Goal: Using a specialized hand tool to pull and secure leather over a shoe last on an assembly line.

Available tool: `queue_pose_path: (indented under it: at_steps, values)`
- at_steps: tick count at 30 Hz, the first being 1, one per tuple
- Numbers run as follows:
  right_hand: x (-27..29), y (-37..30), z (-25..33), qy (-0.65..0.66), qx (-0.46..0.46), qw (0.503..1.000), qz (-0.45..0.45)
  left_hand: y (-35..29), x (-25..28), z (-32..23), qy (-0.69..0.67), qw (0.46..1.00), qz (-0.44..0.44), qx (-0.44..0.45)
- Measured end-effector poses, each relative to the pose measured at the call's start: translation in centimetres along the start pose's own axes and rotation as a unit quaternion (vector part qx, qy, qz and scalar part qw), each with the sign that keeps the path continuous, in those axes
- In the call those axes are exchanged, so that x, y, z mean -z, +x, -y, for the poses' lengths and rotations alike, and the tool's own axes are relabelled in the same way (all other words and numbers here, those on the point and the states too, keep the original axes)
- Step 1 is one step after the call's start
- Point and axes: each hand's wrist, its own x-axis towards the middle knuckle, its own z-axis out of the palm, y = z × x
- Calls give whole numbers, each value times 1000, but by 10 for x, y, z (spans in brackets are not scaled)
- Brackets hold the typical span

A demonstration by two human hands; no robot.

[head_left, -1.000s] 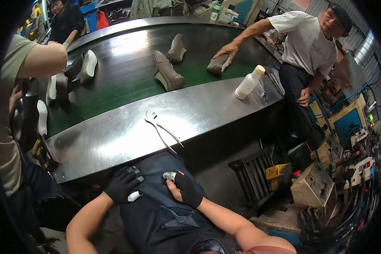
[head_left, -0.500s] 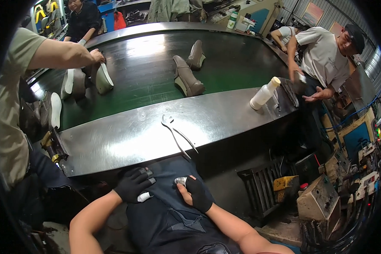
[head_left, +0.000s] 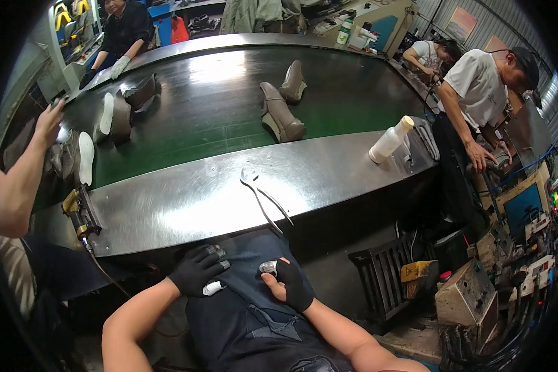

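Left hand [head_left: 198, 271]: being laid flat on lap [head_left: 245, 260]
Right hand [head_left: 294, 286]: being curled; grip cannot be told
Pliers [head_left: 252, 183]: being borne by the surface [head_left: 155, 201]
Co-worker's arm [head_left: 18, 186]: being drawn back since earlier, partly cut off

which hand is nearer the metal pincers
Right. The right hand is on the wearer's side of the metal pincers, just short of their handle ends; the left hand is farther off, to the left of those ends.
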Motion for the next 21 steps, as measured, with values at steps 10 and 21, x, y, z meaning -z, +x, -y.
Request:
queue_pose_path:
  at_steps: [10, 21]
  values:
    - [-1, 1, 8, -8, -16, 1000, 2, -2, 5, -1, 1, 1000, 5, -1]
    - [2, -26, -26, -10, -116, 992, -47, 6, -15, 1, -38, 998, -48, -31]
